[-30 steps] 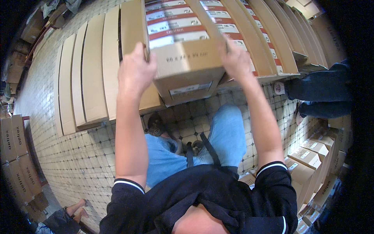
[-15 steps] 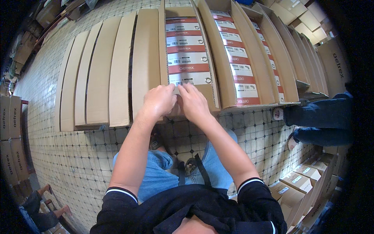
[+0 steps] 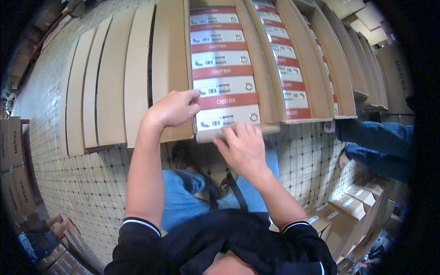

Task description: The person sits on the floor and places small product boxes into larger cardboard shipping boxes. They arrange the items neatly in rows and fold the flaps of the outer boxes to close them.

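Left hand (image 3: 176, 109) curls, fingertips pinching the nearest box (image 3: 227, 118) at its left corner. Right hand (image 3: 243, 146) lies spread, flat under the box's front edge. Smooth cardboard carton (image 3: 172, 68) (open, long) surrounds it; closed cartons (image 3: 110, 82) lie left on tiled floor (image 3: 68, 183).

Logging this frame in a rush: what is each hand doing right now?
Left hand: fingers curled, gripping the near corner of the front shoebox.
Right hand: fingers spread open, pressing flat on that shoebox's near edge, holding nothing.
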A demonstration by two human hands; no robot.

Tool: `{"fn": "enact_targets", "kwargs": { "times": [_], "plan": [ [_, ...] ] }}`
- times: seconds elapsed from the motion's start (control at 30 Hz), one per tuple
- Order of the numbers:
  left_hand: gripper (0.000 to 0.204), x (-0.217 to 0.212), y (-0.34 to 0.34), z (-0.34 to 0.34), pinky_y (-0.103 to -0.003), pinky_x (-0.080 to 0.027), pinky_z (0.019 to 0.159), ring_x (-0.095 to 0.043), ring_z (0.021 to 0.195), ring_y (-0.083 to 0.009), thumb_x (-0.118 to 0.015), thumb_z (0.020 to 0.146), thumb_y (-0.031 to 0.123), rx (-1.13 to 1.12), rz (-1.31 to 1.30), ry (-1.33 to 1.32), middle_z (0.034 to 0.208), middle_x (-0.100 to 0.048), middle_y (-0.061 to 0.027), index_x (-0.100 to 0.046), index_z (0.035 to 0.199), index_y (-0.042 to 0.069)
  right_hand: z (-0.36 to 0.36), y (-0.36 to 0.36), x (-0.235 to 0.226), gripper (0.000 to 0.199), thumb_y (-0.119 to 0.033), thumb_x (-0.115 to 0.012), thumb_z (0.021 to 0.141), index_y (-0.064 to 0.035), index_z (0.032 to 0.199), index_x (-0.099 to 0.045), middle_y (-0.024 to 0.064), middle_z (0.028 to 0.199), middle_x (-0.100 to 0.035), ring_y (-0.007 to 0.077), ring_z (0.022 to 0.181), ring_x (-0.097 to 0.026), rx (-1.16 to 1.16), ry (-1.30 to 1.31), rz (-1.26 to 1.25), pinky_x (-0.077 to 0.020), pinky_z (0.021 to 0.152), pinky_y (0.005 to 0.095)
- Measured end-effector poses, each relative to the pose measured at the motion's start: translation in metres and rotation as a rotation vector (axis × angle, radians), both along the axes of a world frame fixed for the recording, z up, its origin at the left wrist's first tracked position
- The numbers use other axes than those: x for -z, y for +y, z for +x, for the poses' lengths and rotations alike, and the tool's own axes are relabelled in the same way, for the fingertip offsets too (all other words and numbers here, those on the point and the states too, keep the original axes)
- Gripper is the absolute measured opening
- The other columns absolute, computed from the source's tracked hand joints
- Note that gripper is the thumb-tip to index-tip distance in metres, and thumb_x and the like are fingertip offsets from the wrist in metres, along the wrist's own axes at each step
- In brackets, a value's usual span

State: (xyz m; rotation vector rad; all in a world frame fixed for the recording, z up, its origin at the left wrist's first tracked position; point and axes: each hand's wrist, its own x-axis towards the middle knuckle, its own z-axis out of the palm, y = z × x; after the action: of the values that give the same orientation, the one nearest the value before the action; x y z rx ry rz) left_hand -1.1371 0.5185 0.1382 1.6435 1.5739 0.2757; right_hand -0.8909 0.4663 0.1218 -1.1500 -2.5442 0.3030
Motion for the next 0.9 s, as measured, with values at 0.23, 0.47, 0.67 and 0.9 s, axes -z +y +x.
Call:
{"fn": "enact_targets", "kwargs": {
  "times": [0.23,0.47,0.67,0.9],
  "plan": [
    [0.025,-0.002,-0.002,0.007,-0.04,-0.051,0.077,-0.065,0.081,-0.0306,-0.058,0.087,0.019,-0.009,-0.013,0.023,0.088,-0.068,-0.0189,-0.061,0.101,-0.002,0.032,-0.03,-0.006,0.022,-0.021,-0.075,0.082,-0.0081,0.098,-0.065,0.0104,0.097,-0.061,0.0299,0.09,-0.059,-0.025,0.156,-0.19,-0.0467,0.076,0.0418],
    [0.023,-0.004,-0.006,0.01,-0.04,-0.051,0.078,-0.065,0.081,-0.0306,-0.059,0.087,0.018,-0.05,-0.02,0.029,0.087,-0.068,-0.0193,-0.06,0.099,-0.001,0.011,0.107,-0.021,0.042,-0.032,-0.07,0.089,-0.0056,0.121,-0.065,0.0247,0.126,-0.058,0.0409,0.119,-0.055,0.203,0.096,0.316,-0.046,0.095,0.0503],
    [0.023,-0.005,-0.008,0.003,-0.04,-0.052,0.079,-0.067,0.086,-0.0313,-0.058,0.088,0.018,-0.049,-0.029,0.031,0.09,-0.07,-0.0193,-0.06,0.103,0.0,0.034,0.154,-0.005,0.055,-0.042,-0.06,0.091,-0.011,0.136,-0.058,0.0251,0.127,-0.062,0.04,0.121,-0.058,0.504,0.152,-0.232,-0.0462,0.1,0.0459],
    [0.022,-0.003,-0.008,-0.002,-0.039,-0.052,0.078,-0.066,0.083,-0.0298,-0.06,0.088,0.017,-0.023,-0.05,-0.006,0.088,-0.069,-0.0177,-0.061,0.104,0.001,0.051,0.149,0.011,0.044,-0.036,-0.054,0.097,-0.0148,0.135,-0.06,0.0224,0.11,-0.069,0.0414,0.104,-0.065,0.452,0.14,-0.153,-0.0498,0.091,0.0474]
  ]
}}
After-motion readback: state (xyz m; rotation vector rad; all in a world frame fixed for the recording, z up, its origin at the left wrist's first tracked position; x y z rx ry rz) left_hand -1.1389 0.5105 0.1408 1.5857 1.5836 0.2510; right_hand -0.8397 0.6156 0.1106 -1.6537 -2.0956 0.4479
